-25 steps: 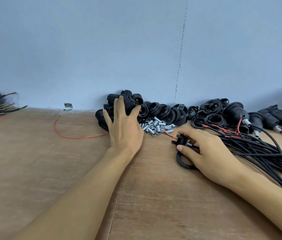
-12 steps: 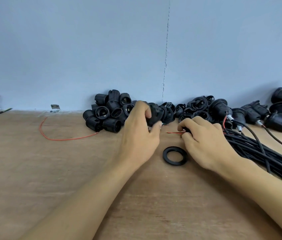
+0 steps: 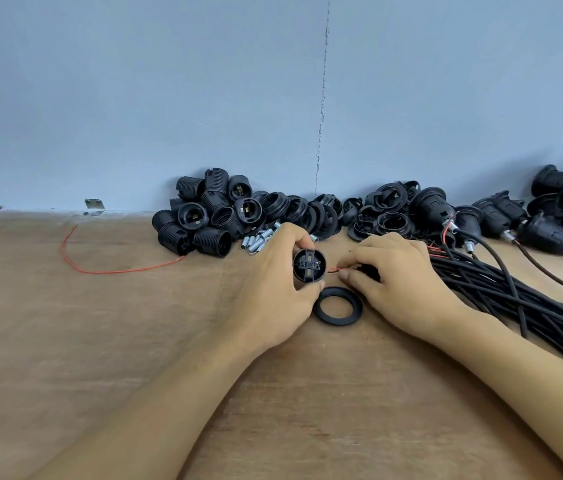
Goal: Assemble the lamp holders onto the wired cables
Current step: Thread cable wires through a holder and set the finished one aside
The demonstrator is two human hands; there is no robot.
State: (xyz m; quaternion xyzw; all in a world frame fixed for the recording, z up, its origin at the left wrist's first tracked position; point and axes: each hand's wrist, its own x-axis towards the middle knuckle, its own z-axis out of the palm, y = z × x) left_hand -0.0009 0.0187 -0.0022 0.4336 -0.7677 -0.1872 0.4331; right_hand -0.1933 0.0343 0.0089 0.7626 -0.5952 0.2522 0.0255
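Holding a black lamp holder [image 3: 309,265] just above the tabletop [image 3: 65,341], the left hand [image 3: 273,285] has its grip closed round it: thumb underneath, fingers curled over the top. The open end faces the camera, so you can see the little metal contacts inside.

The right hand [image 3: 401,285] has a tight pinch grip on a thin red wire [image 3: 333,270]. The bare tip pokes out toward the holder and sits just beside its rim; can't tell if it's actually touching. Something black is tucked under those fingers, mostly hidden.

A flat black ring [image 3: 338,305] lies on the wood right below the gap between the two hands, close to the left thumb.

Back against the blue wall [image 3: 134,98] there's a pile of holders [image 3: 204,216], then a heap of rings and caps [image 3: 387,216] further right. A few small metal tubes [image 3: 257,239] lie just behind the left hand.

A fat bundle of black cables [image 3: 515,299] runs off to the right from the right hand, and some finished holders already on cables [image 3: 550,223] lie behind it. Way over on the left, a loose red strand [image 3: 110,268] curls across the wood.
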